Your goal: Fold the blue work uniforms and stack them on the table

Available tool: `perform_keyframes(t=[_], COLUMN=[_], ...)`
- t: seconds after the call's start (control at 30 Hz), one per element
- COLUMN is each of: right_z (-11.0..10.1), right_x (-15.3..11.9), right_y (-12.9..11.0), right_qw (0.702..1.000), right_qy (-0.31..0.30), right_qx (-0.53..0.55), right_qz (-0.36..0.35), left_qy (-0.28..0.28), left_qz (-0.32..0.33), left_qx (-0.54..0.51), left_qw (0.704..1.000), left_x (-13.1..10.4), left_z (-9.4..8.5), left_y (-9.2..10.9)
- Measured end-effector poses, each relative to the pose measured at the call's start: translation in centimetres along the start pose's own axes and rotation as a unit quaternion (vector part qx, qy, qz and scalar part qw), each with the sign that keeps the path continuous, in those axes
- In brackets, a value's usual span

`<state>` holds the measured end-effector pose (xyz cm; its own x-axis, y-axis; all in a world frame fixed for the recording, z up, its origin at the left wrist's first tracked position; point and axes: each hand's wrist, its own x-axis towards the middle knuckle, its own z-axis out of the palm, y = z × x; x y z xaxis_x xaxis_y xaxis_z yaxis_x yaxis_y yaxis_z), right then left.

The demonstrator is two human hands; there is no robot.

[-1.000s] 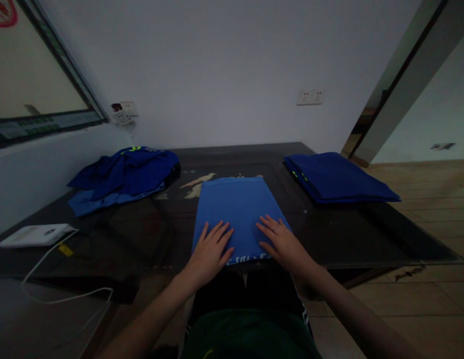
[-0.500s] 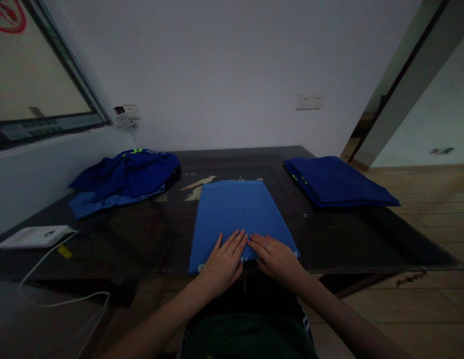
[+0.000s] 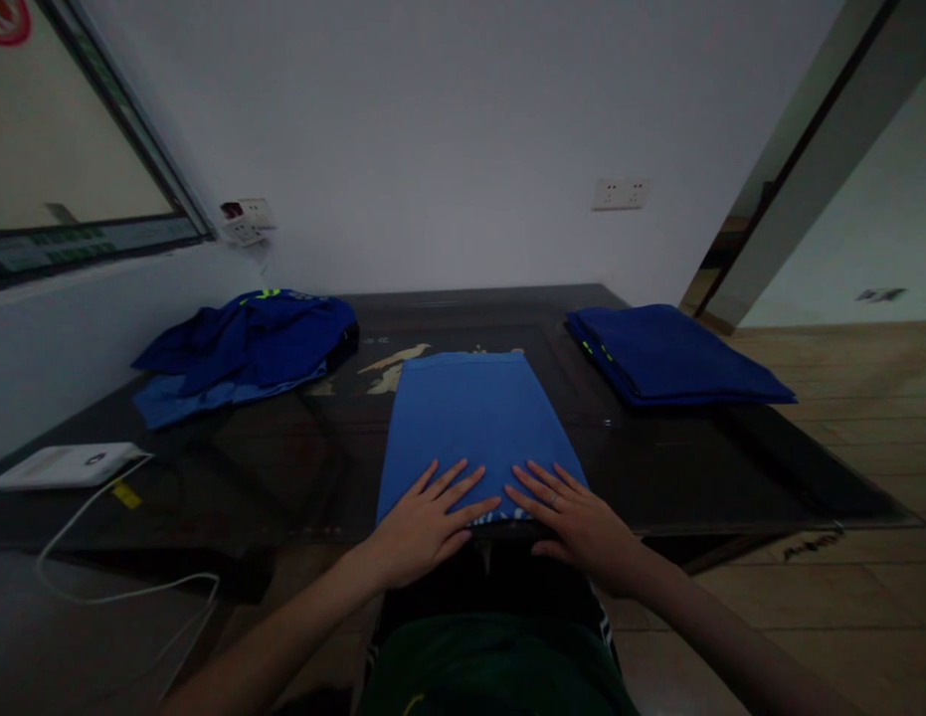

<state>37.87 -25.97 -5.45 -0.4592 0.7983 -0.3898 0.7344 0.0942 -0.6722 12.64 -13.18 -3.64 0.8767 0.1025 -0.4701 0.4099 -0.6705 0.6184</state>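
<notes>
light-blue folded cloth [image 3: 477,423], flat on dark table [image 3: 642,467], near edge patterned white

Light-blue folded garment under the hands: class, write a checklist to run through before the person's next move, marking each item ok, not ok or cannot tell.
1. Light-blue garment lies flat, without large wrinkles on top: ok.
2. Left hand and right hand both have fingers spread over its near end: ok.
3. Its near corners are squared: cannot tell, the hands hide them.
4. Dark-blue folded stack sits apart from it, to the right: ok.
5. Crumpled blue pile at the left is folded: not ok, it lies in a loose heap.
6. White device is away from the garment: ok.
</notes>
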Motion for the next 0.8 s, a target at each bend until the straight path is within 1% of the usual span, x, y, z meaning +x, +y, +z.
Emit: perform_keyframes(t=[0.2,0.3,0.37,0.47,0.57,0.63,0.73,0.8], right_z=[-0.1,-0.6,-1.1,-1.6,-1.4,-0.8,0.2,0.7], right_x=[-0.9,-0.8,-0.5,0.3,0.8,0.8,0.5,0.4], right_y=[0.8,0.7,0.2,-1.3,-2.6,-2.8,-2.3,-1.8], right_qw=[1.000,1.000,1.000,0.999,0.996,0.996,0.994,0.993], right_qy=[-0.007,-0.013,-0.008,0.022,0.053,0.066,0.087,0.108], right_qx=[0.013,0.016,0.023,0.047,0.065,0.066,0.061,0.049], right_qz=[-0.002,-0.003,0.002,-0.001,-0.012,-0.014,-0.001,0.015], left_qy=[-0.008,-0.016,-0.011,0.016,0.038,0.053,0.080,0.097], left_qz=[0.037,0.048,0.040,0.017,0.012,0.016,0.019,0.005], left_qx=[-0.023,-0.025,-0.029,-0.049,-0.073,-0.077,-0.081,-0.090], left_qw=[0.999,0.998,0.999,0.999,0.997,0.995,0.993,0.991], left_x=[-1.5,-2.2,-2.2,-1.6,-0.8,-0.6,-0.7,-0.7], left_z=[0.0,-0.5,-0.9,-1.3,-0.8,-0.1,0.7,0.8], left_y=[-1.8,-2.1,-1.4,0.7,2.5,2.8,2.2,1.8])
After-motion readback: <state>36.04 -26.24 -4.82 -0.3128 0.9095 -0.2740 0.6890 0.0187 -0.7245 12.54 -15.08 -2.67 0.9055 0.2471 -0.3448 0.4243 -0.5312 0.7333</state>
